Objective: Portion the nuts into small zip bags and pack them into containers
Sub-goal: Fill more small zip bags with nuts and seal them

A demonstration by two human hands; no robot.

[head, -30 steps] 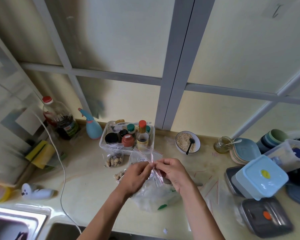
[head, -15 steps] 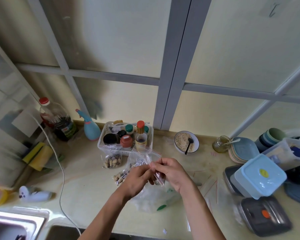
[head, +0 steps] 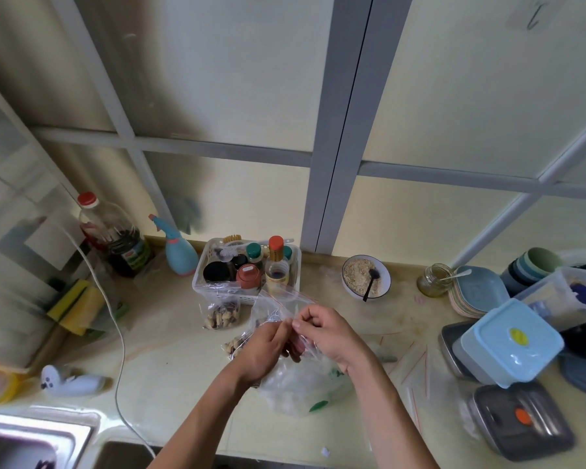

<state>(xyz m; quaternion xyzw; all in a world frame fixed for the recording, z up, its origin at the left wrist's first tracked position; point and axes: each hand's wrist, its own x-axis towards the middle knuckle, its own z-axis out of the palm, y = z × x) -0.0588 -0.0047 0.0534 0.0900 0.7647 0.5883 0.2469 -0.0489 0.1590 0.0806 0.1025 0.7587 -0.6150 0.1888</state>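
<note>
We see both hands meeting over the middle of the worktop [head: 170, 346]. The left hand [head: 263, 350] and the right hand [head: 325, 333] each pinch the same small zip bag [head: 271, 308], fingers curled together on its clear film; the bag's red-lined mouth rises toward 12 o'clock from the hands. Whether it holds nuts we cannot tell for sure, though dark bits show through the film.

Under the hands lies a big crumpled bag [head: 301, 387] with green print. At 9 o'clock from the hands a filled bag [head: 234, 345] of nuts lies on the worktop, and at 11 o'clock another filled bag [head: 221, 314] stands just in front of the white basket [head: 200, 286] of bottles and jars.

At 3 o'clock sit the containers: a light blue box [head: 508, 343] resting tilted on a grey one, and a grey box [head: 521, 421] with an orange spot nearer us. Spare flat zip bags [head: 416, 363] lie between them and the hands. A bowl [head: 366, 277] with a dark spoon stands at 1 o'clock.
</note>
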